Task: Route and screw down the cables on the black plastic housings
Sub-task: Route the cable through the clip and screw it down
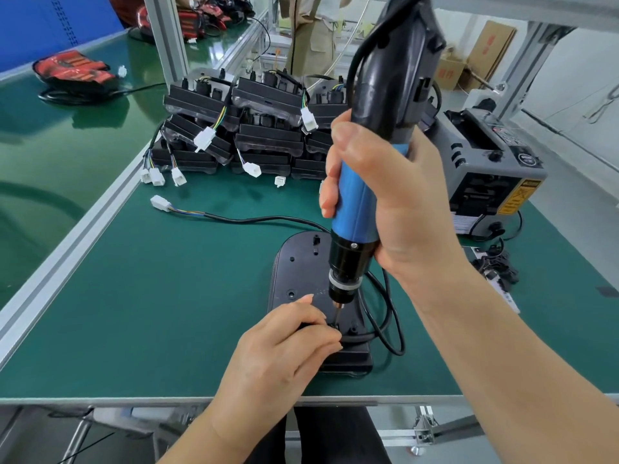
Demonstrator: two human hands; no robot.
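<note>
**Driving a cable screw.** The left hand point(278, 356), nearest the viewer, lies on the near end of the black plastic housing point(294, 272), which rests flat on the green bench mat point(134, 296). Its fingers are curled together and bear down on the black cable point(388, 316) where it crosses the housing; whether a clip sits beneath them is hidden. Just beyond those fingertips the bit point(337, 311) of the electric screwdriver point(355, 202) stands almost upright on the fastening point, though the screw itself is too small to make out. The right hand point(395, 202) wraps the blue barrel, with fingers and thumb clamped fully round it. To the right of the left fingers the cable loops off the housing. It then runs away beyond both hands to a white connector point(158, 201). Farther off lie a stack of wired housings point(261, 128) and a grey tape dispenser point(485, 169). The step probably goes best with the tool held in line with the screw and pressed straight down. The cable should stay seated beside the bit, not under it, and the left fingertips should stay clear of the turning bit.
</note>
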